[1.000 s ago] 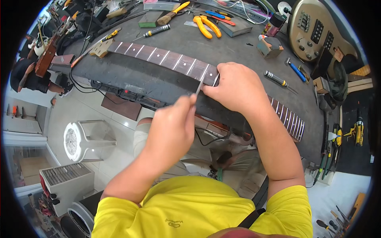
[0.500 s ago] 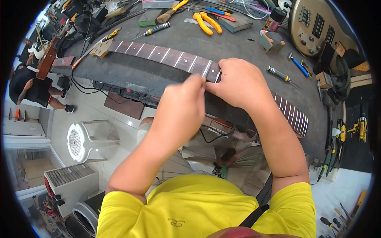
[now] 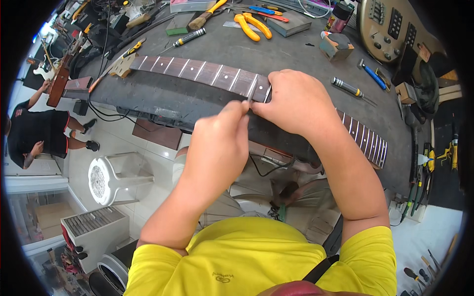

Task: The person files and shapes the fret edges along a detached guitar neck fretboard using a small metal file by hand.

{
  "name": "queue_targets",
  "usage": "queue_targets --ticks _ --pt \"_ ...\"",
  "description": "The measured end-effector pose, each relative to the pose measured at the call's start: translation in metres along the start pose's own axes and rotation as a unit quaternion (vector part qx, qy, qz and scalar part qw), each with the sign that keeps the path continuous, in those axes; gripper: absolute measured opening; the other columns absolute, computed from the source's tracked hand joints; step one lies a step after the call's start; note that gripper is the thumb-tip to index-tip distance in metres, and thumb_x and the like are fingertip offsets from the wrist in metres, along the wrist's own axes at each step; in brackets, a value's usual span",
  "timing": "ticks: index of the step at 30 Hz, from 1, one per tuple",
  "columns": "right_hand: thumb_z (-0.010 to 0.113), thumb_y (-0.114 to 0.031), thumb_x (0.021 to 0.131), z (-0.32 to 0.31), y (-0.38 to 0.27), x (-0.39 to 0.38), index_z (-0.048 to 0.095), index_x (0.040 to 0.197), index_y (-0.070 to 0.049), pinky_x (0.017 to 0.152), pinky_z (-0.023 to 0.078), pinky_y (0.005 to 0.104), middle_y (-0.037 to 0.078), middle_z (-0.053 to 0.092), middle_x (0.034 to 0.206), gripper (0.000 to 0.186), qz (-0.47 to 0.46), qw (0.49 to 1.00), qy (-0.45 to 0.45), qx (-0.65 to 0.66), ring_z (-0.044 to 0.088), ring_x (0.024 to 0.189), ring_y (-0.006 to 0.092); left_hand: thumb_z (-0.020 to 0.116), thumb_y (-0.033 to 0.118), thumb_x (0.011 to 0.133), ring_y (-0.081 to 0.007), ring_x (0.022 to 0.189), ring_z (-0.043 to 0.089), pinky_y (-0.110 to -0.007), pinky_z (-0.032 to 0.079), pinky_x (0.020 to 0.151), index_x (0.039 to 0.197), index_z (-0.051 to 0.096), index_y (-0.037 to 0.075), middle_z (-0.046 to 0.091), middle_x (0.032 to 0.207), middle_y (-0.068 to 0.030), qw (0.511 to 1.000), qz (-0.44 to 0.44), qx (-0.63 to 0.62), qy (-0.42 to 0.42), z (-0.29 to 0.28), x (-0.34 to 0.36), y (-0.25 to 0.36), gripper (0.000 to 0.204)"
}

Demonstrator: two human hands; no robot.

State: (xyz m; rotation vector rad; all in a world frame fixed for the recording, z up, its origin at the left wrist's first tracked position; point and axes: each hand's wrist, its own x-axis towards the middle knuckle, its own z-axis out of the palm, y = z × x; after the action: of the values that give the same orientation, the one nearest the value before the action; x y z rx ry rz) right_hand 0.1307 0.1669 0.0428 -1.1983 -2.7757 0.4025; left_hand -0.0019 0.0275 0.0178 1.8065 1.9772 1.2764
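A dark guitar neck (image 3: 207, 73) with bright metal frets and round dot inlays lies across the bench, its pale headstock to the left. Over its middle, my right hand (image 3: 301, 101) wraps the neck, thumb at the near edge and fingers curled past the far side; it covers several frets. Just left of that thumb, my left hand (image 3: 219, 140) pinches a thin grey metal tool (image 3: 252, 90) that lies along a fret. My fingers hide the tool's lower end, and its exact kind is unclear.
Beyond the neck lie orange-handled pliers (image 3: 253, 27), a brush (image 3: 201, 21), a screwdriver (image 3: 190, 37) and a sanding block (image 3: 336, 47). A blue-handled hammer (image 3: 373, 78) and another screwdriver (image 3: 347, 87) are at right, near a guitar body (image 3: 390, 27). A white stool (image 3: 101, 181) and a person (image 3: 39, 130) are at left.
My left hand has drawn slightly back toward me and left, showing more of the tool. My right hand stays on the neck. The person at left has shifted, one arm now raised.
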Motion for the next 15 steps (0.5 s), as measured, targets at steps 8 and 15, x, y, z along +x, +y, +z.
queue_targets --ticks 8,15 --pt "0.083 -0.044 0.09 0.002 0.003 0.0 0.085 0.096 0.001 0.091 0.065 0.0514 0.023 0.083 0.099 0.045 -0.006 1.0 0.017 -0.001 0.081 0.1 0.0416 0.07 0.0 0.103 -0.0429 0.078 0.075 -0.047 0.06 0.073 0.115 0.076 -0.007 0.075 0.087 -0.0296 0.999 -0.03 -0.003 -0.012 -0.002 0.004 -0.002 0.015" --pt "0.083 -0.044 0.089 0.007 0.002 0.003 0.085 0.094 0.001 0.09 0.065 0.0514 0.023 0.083 0.098 0.045 -0.027 0.999 0.039 0.006 0.081 0.1 0.0417 0.068 -0.003 0.104 -0.0542 0.089 0.075 -0.054 0.062 0.076 0.113 0.075 -0.007 0.075 0.09 -0.0335 0.998 -0.038 0.032 -0.041 -0.01 0.026 0.004 0.012"
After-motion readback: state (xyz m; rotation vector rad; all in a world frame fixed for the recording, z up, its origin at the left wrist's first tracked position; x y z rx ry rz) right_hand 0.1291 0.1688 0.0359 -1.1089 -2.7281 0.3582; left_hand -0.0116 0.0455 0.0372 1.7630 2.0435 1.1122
